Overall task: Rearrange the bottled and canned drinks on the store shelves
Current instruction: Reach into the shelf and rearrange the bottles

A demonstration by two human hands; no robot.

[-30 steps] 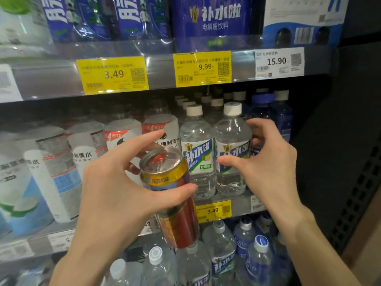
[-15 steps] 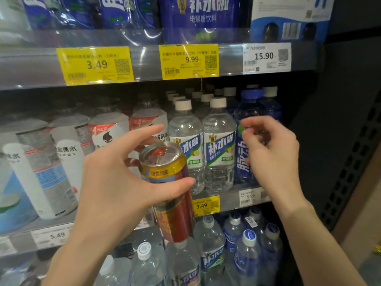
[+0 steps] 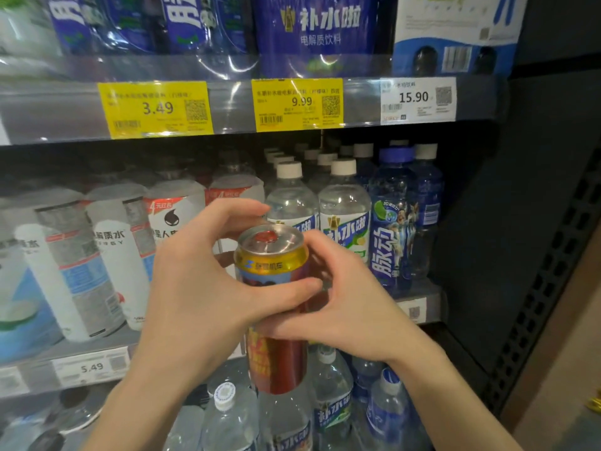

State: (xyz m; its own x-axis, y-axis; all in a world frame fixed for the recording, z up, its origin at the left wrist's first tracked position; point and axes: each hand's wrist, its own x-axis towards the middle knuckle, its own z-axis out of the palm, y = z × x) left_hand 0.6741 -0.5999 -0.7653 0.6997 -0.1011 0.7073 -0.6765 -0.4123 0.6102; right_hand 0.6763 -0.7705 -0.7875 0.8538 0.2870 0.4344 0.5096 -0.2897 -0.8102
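A tall red and gold can [image 3: 274, 362] with a silver top stands upright in the air in front of the middle shelf. My left hand [image 3: 198, 297] grips its upper part from the left, thumb across the front. My right hand [image 3: 351, 307] wraps round the can from the right, fingers curled on its side. Behind the can stand clear bottles [image 3: 344, 216] with white caps and a blue bottle [image 3: 392, 229] with a blue cap.
White-wrapped bottles [image 3: 107, 255] fill the left of the middle shelf [image 3: 419, 304]. Blue multipacks [image 3: 312, 30] sit on the top shelf above yellow price tags [image 3: 297, 104]. More clear bottles [image 3: 331, 395] crowd the lower shelf. A dark perforated side panel [image 3: 536, 304] bounds the right.
My right hand left the blue bottle on the shelf and came left onto the can. The left hand keeps hold of the can, now a little further right.
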